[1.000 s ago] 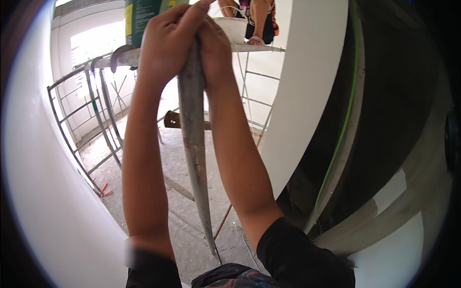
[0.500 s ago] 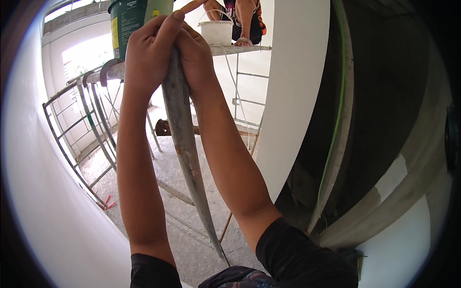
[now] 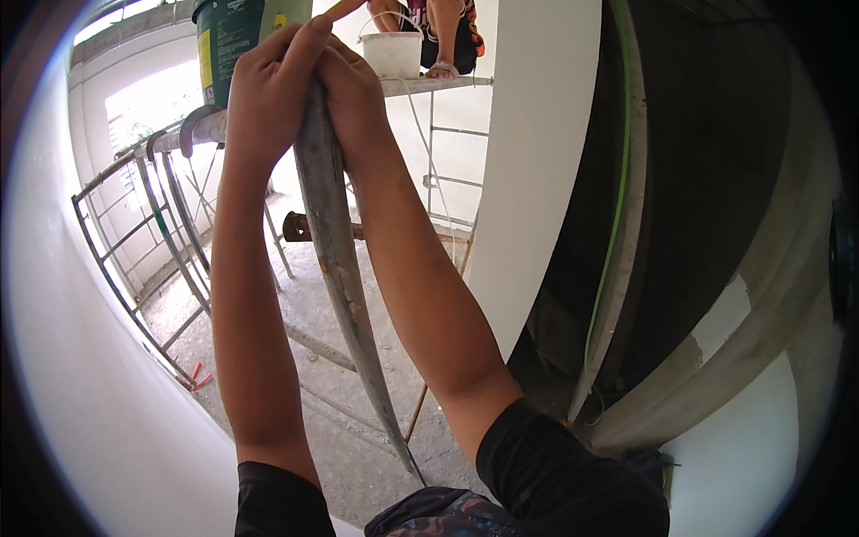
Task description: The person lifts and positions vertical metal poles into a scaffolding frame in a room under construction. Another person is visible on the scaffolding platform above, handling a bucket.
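Note:
Both my hands are raised in front of me and wrapped around the top of a long grey, plaster-stained straightedge (image 3: 344, 286). My left hand (image 3: 268, 94) grips it from the left, my right hand (image 3: 353, 103) from the right, fingers overlapping. The bar runs down between my forearms and ends near my chest. It stands close to the white plastered wall (image 3: 80, 403) on my left.
A metal scaffold frame (image 3: 152, 242) stands behind my hands, with a green bucket (image 3: 228, 40) on its platform. Another person sits on the platform beside a white pail (image 3: 394, 54). A white column (image 3: 532, 161) and a green hose (image 3: 613, 197) lie to the right. Dusty concrete floor below.
My hands and the straightedge have shifted slightly left and lower in the view; the grip of both hands is unchanged.

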`<state>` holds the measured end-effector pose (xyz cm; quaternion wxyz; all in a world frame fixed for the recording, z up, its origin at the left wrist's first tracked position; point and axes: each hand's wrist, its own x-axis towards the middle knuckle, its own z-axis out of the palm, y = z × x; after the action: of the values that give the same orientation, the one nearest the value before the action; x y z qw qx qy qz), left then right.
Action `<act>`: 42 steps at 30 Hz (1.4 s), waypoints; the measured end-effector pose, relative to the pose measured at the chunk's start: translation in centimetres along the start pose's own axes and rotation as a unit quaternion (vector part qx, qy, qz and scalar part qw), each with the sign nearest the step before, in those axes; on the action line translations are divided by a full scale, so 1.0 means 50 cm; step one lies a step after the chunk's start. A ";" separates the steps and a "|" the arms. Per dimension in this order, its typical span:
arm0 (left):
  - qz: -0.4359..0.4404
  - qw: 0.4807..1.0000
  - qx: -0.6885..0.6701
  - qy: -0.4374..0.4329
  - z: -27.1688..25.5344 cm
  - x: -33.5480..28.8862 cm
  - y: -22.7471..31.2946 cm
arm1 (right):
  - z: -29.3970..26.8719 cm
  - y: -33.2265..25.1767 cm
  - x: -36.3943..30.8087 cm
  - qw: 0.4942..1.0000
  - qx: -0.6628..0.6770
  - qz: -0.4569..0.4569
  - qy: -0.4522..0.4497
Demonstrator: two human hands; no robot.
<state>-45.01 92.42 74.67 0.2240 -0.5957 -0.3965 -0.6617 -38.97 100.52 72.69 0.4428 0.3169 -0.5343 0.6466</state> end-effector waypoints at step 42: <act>-0.018 0.999 0.048 -0.004 -0.002 -0.006 0.022 | -0.015 0.019 0.013 1.000 0.012 -0.016 -0.022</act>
<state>-44.15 91.67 74.67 0.2387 -0.5799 -0.4393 -0.6432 -40.05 101.37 72.73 0.4376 0.3451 -0.5304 0.6388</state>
